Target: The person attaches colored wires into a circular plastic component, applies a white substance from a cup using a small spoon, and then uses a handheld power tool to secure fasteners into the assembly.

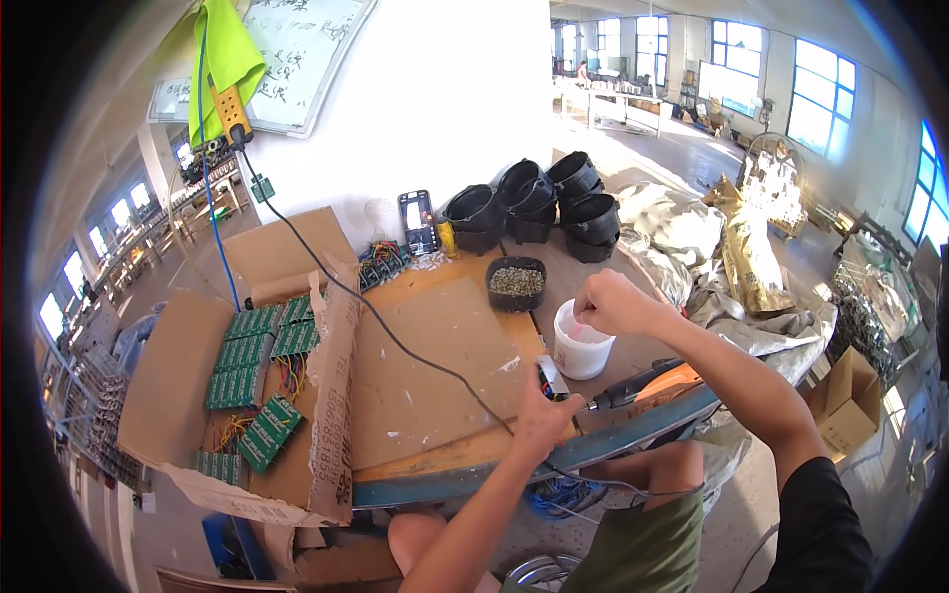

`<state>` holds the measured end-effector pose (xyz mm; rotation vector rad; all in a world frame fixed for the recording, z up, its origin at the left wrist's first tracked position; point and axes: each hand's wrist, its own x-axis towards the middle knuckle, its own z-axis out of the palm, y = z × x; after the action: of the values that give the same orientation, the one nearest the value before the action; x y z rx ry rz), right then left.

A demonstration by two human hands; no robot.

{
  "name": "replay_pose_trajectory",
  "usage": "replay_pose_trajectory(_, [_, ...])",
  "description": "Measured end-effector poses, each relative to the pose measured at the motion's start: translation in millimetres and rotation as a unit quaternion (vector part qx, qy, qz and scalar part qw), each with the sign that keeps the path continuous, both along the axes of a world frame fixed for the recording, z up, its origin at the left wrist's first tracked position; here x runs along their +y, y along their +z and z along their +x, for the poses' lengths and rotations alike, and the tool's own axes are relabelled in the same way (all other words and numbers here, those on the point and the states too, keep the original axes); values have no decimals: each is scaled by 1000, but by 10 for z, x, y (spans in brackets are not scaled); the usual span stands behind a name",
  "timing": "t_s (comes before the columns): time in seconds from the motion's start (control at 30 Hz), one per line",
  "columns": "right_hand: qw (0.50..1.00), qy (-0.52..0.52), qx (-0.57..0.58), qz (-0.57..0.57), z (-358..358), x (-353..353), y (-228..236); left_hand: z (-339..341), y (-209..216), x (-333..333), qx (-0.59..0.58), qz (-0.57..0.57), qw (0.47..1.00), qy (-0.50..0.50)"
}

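Note:
My left hand (544,419) is closed around a small white-and-dark part with coloured wires (552,378), held over the table's front edge. My right hand (611,302) bends down at the rim of a white plastic tub (583,358). Its fingers are curled and their tips dip inside, so what they grip is hidden. Beside the tub lies an orange-and-black power screwdriver (647,386), its tip pointing toward my left hand. Behind my left hand, a black square bowl (517,302) holds many small metal pieces that look like screws.
At the left, an open cardboard box (334,415) holds green circuit boards (269,433). A black cable (395,339) crosses the cardboard sheet (435,385) on the table. Black round housings (591,225), a phone (418,222) and a yellow cylinder (447,238) stand at the back.

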<state>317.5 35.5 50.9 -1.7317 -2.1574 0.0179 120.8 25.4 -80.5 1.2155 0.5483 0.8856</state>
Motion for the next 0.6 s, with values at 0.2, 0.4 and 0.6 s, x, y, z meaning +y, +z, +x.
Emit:
replay_pose_trajectory(0.2, [962,-78,231,-121,12,-65,82,15,15,-48,32,31,999,12])
replay_pose_trajectory(0.4, [890,-136,407,-154,316,-272,14,40,-19,-40,35,55,998,22])
replay_pose_trajectory(0.6, [828,-191,517,-102,634,-667,-175,-80,70,-123,74,59,990,103])
